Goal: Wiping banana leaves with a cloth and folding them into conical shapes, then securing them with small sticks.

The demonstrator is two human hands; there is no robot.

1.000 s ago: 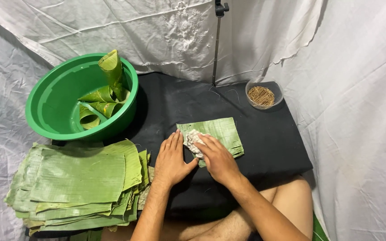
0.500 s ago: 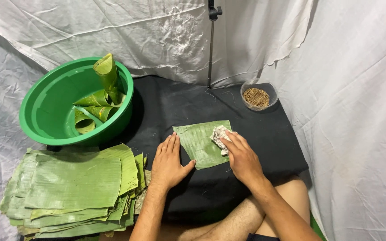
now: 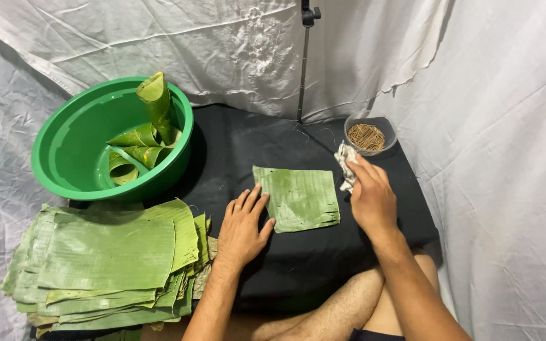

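I sit on the floor in a makeshift work corner, closed in by crumpled white sheets [image 3: 488, 95] hung as walls, with a thin black stand [image 3: 303, 63] rising against them. Before my bare legs lies a low surface covered in black cloth [image 3: 273, 145], more a home-made craft or food-wrapping spot than a proper workshop. On it are a green plastic basin [image 3: 64, 151] of rolled leaf cones, a stack of cut banana leaves [image 3: 102, 259], and a small bowl of thin sticks [image 3: 368, 134].
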